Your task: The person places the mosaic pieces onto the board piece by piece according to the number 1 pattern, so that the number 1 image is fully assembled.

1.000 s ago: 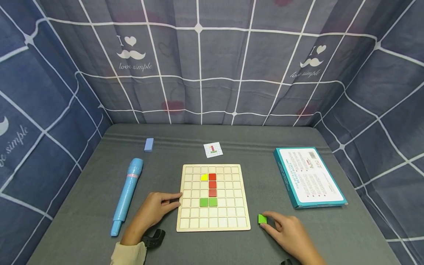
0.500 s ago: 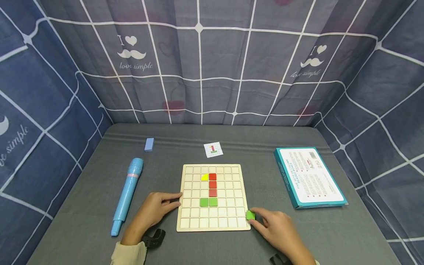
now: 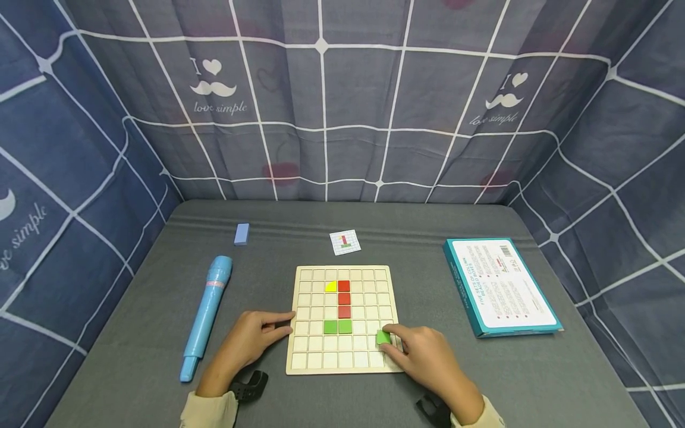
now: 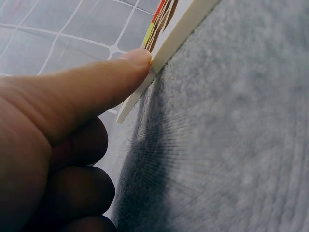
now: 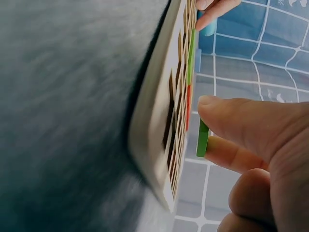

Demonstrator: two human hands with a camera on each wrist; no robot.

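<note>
A wooden grid board (image 3: pixel 316 359) lies in the middle of the table in the head view. Set in its squares are a yellow tile (image 3: pixel 331 286), a column of three red tiles (image 3: pixel 344 299) and two green tiles (image 3: pixel 338 327) side by side. My right hand (image 3: pixel 425 353) pinches another green tile (image 5: pixel 203 139) between thumb and index finger, over the board's right part; the right wrist view shows a gap between this tile and the board. My left hand (image 3: pixel 251 336) touches the board's left edge with extended thumb and index finger, the thumb (image 4: pixel 111 79) resting on the edge.
Behind the board lies a small pattern card (image 3: pixel 345 242). To the left are a light-blue pen-shaped tube (image 3: pixel 206 318) and a small blue block (image 3: pixel 241 234). A teal-edged flat box (image 3: pixel 503 285) lies at right. A grid-patterned curtain (image 3: pixel 353 89) encloses the table's back and sides.
My right hand has carried the green tile leftward and slightly away from me, from beside the board to over its right columns. The left hand stays at the board's edge.
</note>
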